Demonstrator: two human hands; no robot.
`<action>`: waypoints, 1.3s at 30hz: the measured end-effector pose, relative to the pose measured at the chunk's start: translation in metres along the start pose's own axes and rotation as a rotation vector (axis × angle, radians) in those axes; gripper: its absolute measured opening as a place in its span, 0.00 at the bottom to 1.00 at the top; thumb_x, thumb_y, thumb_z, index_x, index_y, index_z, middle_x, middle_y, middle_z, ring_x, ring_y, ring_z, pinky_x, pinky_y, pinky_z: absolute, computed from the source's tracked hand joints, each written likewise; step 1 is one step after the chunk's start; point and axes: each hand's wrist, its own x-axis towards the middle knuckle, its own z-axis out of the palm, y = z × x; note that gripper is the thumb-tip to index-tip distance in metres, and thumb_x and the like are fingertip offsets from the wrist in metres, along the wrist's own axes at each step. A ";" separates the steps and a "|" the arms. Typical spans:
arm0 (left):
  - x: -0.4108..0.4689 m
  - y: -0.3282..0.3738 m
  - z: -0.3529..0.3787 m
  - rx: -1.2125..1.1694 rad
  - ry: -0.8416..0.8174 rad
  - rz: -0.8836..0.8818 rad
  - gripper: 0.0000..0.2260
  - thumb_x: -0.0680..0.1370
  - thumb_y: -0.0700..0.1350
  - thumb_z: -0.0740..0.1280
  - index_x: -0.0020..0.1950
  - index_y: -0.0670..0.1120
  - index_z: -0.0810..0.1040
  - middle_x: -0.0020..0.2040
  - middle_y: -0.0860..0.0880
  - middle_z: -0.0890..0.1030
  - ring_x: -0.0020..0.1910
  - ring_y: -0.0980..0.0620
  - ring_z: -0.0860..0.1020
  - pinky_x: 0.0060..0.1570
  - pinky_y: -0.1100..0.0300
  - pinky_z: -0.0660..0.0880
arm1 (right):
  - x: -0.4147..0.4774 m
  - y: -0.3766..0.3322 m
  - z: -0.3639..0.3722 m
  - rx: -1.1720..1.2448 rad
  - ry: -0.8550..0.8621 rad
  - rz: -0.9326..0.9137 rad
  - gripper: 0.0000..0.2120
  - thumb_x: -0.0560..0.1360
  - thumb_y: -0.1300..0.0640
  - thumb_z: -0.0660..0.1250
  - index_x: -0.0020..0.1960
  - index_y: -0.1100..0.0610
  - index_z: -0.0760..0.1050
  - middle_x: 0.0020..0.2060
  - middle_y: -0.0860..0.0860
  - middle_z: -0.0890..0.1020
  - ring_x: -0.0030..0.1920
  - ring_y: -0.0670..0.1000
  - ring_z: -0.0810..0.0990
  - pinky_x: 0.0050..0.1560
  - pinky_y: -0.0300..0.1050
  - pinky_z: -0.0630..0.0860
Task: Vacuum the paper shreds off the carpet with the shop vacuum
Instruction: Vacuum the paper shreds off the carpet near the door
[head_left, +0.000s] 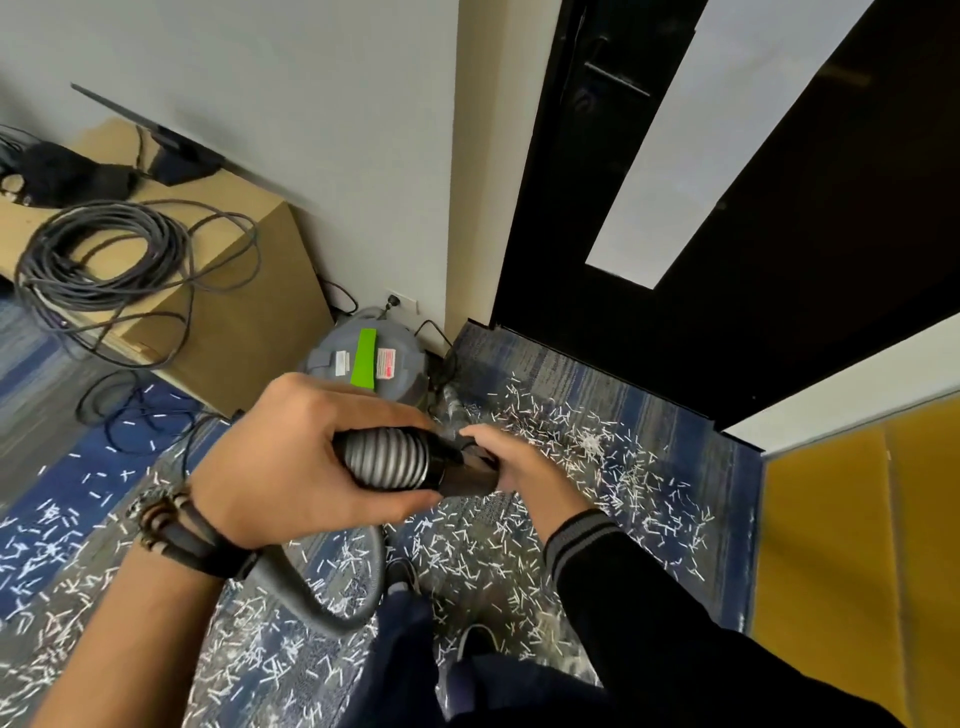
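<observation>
My left hand (291, 457) grips the ribbed grey end of the vacuum hose (387, 460), held up at waist height. My right hand (511, 460) grips the dark wand tube (467, 475) that meets the hose's black cuff. The hose curves down under my left wrist toward the floor. The grey shop vacuum (363, 358), with a green strip on its lid, stands by the wall just beyond my hands. White paper shreds (597, 457) lie scattered thickly over the blue and grey carpet (691, 415) on both sides of me.
A wooden cabinet (249, 312) at left carries a coil of grey cable (98, 254) and a monitor. A black door (779, 208) with a glass panel stands at right, beside a yellow panel (852, 545). A wall outlet (402, 301) sits behind the vacuum. My shoes (405, 577) are below.
</observation>
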 end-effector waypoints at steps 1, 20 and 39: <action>-0.001 0.004 0.001 0.005 0.010 -0.008 0.21 0.67 0.64 0.79 0.55 0.57 0.87 0.44 0.63 0.85 0.41 0.67 0.82 0.46 0.73 0.76 | -0.001 0.002 0.000 0.010 -0.007 -0.015 0.11 0.82 0.53 0.57 0.43 0.57 0.67 0.35 0.53 0.74 0.35 0.51 0.75 0.33 0.43 0.77; -0.024 0.051 0.003 0.019 0.083 0.022 0.25 0.66 0.63 0.80 0.57 0.52 0.87 0.47 0.66 0.82 0.44 0.72 0.80 0.50 0.78 0.72 | -0.025 0.008 -0.025 -0.034 0.018 -0.134 0.07 0.80 0.53 0.61 0.46 0.56 0.68 0.35 0.52 0.73 0.34 0.51 0.75 0.37 0.45 0.77; -0.006 0.001 -0.029 -0.027 0.137 -0.019 0.25 0.67 0.62 0.80 0.58 0.49 0.87 0.46 0.65 0.82 0.44 0.71 0.79 0.50 0.78 0.70 | -0.014 -0.078 -0.013 -0.170 0.071 -0.037 0.12 0.82 0.50 0.59 0.45 0.57 0.67 0.34 0.52 0.74 0.29 0.51 0.75 0.26 0.40 0.77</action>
